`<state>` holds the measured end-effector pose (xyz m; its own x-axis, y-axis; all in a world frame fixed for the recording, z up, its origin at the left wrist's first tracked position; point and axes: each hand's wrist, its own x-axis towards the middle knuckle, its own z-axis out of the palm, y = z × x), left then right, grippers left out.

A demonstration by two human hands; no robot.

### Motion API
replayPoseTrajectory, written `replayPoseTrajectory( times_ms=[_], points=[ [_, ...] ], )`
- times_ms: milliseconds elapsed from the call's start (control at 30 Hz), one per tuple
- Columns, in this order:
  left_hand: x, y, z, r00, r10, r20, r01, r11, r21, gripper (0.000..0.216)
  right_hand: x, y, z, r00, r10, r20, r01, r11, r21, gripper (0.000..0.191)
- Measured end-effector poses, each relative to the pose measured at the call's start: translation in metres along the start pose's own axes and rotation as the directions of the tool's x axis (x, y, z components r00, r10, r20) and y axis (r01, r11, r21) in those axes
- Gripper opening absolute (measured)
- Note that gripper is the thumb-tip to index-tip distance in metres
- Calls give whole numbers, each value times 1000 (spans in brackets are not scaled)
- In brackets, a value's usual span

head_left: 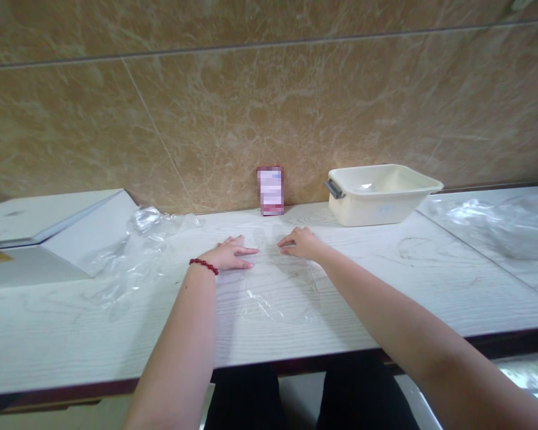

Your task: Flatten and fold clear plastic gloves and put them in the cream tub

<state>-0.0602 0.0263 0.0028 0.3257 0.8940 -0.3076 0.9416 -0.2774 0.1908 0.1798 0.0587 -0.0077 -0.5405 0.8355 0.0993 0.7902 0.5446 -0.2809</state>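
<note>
A clear plastic bag (273, 292) lies flat on the white table (385, 286) in front of me. My left hand (231, 255), with a red bead bracelet on the wrist, rests palm down on the bag's far left part, fingers stretched out. My right hand (301, 243) rests on the bag's far right part, fingers lying flat and slightly curled. Neither hand grips anything.
A heap of clear plastic bags (137, 251) lies to the left. A cream basin (379, 194) with grey handles and a small red card (270, 190) stand by the marble wall. More plastic film (493, 221) lies at the right, a white box (36, 230) at the left.
</note>
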Motion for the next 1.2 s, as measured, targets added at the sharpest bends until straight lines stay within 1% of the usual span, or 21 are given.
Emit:
replayPoseTrajectory(
  times_ms=[100,200,267,300,367,467,500,533,567,600,633,667,733,833,900,1000,1100,1133,1200],
  points=[
    [-2,3,-3,996,41,-74,-45,997,-58,56,1,1,-1,996,15,-88,-14,1000,17,26],
    [-2,4,-3,985,51,-164,-67,993,-95,51,2,2,-4,981,52,-189,-47,998,30,25],
    [-1,5,-2,978,57,-199,-75,993,-88,51,0,-1,-10,977,51,-208,-54,998,-10,24],
    [0,5,-2,976,67,-209,-85,993,-82,51,-2,-5,-14,980,42,-194,-51,998,-40,24],
    [1,6,-2,974,88,-211,-105,992,-74,51,-11,-17,-24,993,26,-114,-37,994,-99,26],
    [1,7,-3,972,112,-208,-127,990,-60,52,-37,-49,-39,997,38,61,-26,981,-191,28],
    [1,7,-3,970,124,-209,-139,989,-55,52,-49,-62,-42,994,50,99,-26,972,-235,28],
    [1,8,-4,967,140,-212,-154,987,-50,52,-61,-75,-44,994,32,107,0,959,-284,29],
    [1,8,-4,964,154,-216,-167,985,-44,52,-73,-88,-43,991,-24,133,64,949,-308,28],
    [1,8,-4,962,160,-222,-173,984,-39,51,-85,-99,-40,979,-72,193,130,942,-309,27],
    [2,9,-4,960,159,-229,-171,985,-34,50,-95,-109,-36,969,-100,227,168,937,-306,26],
    [3,9,-3,959,150,-241,-161,987,-28,49,-103,-116,-31,969,-111,222,180,930,-320,25],
    [4,10,-3,953,126,-274,-134,991,-12,48,-115,-123,-18,980,-119,158,170,916,-364,20],
    [4,13,-3,940,122,-320,-125,992,11,46,-125,-121,-2,989,-138,51,147,912,-382,14],
    [2,16,-6,929,147,-339,-151,988,16,46,-129,-116,5,986,-168,3,157,913,-377,13],
    [-3,23,-10,906,191,-377,-208,978,-5,44,-135,-112,9,978,-203,-57,168,913,-372,14],
    [-8,34,-16,876,213,-432,-254,966,-39,43,-139,-109,10,977,-193,-91,147,916,-373,16],
    [-10,39,-18,871,221,-439,-268,962,-45,44,-140,-108,10,978,-186,-95,138,918,-372,16],
    [-19,50,-22,874,243,-421,-291,955,-53,44,-140,-105,8,980,-167,-105,119,925,-362,17]
  ],
)
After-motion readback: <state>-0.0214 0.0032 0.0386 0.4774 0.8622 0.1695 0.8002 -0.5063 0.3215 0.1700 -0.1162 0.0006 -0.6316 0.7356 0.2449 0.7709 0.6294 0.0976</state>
